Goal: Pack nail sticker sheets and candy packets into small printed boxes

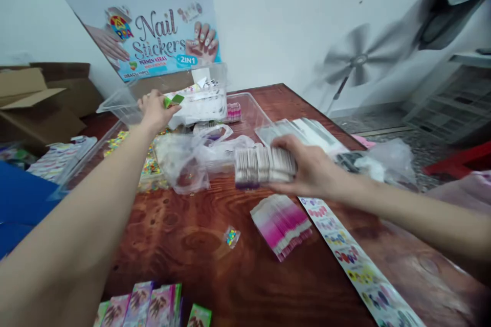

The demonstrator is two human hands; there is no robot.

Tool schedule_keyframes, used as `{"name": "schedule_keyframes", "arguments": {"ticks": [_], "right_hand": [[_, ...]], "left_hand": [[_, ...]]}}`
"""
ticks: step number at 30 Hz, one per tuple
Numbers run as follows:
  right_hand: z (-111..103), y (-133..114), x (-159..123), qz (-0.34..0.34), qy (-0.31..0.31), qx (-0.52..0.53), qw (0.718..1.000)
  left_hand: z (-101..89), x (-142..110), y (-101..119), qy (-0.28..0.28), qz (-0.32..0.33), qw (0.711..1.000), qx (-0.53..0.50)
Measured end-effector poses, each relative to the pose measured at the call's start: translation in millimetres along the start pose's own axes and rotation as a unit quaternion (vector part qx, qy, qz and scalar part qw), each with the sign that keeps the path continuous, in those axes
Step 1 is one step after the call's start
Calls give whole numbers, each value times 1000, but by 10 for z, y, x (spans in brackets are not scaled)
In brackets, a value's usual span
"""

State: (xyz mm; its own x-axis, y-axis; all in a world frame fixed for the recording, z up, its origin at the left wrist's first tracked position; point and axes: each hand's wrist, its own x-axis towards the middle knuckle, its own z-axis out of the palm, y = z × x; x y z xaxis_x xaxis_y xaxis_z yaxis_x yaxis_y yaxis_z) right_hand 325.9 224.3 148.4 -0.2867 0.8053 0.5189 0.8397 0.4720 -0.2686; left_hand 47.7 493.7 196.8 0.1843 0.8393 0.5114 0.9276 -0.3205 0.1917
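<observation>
Over the clear plastic bins at the back left, my left hand [154, 111] pinches a small green packet [174, 100]. A white stack of sticker sheets [205, 104] stands in the upper bin just beside it. My right hand [303, 166] is wrapped around the right end of a thick stack of small packets [263, 164], whitish with a purple lower edge, held above the table. Below that stack lies a fanned pile of pink-and-white packets [282, 225]. A tiny clear bag of coloured candies [232, 237] rests to its left.
A long strip of nail stickers [353, 265] runs down the right side. Printed packets [143, 304] stand at the near edge. A clear plastic bag [184, 158] lies beside candy bags [151, 163]. Behind are a display box [153, 20], cardboard cartons [42, 102] and a fan [359, 60].
</observation>
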Motion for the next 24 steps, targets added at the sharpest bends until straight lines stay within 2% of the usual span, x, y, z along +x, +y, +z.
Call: {"name": "schedule_keyframes", "arguments": {"ticks": [3,5,8,12,17,24], "right_hand": [[227,12,-268,-30,-56,5,998],[386,84,-319,-58,-77,-29,995],[520,212,-248,-89,-102,-62,989],[556,319,-120,-127,-120,-84,981],[646,357,-103,-105,-157,-100,977],[705,386,-138,-61,-173,-62,981]], "left_hand": [[7,-4,0,4,-1,1000,-5],[4,-8,1,-1,0,1000,-8],[-4,-14,1,-11,-2,1000,1],[11,-16,-19,-10,-3,1000,11],[27,2,-44,-5,-3,1000,-12],[18,102,-34,21,-61,996,-60]]}}
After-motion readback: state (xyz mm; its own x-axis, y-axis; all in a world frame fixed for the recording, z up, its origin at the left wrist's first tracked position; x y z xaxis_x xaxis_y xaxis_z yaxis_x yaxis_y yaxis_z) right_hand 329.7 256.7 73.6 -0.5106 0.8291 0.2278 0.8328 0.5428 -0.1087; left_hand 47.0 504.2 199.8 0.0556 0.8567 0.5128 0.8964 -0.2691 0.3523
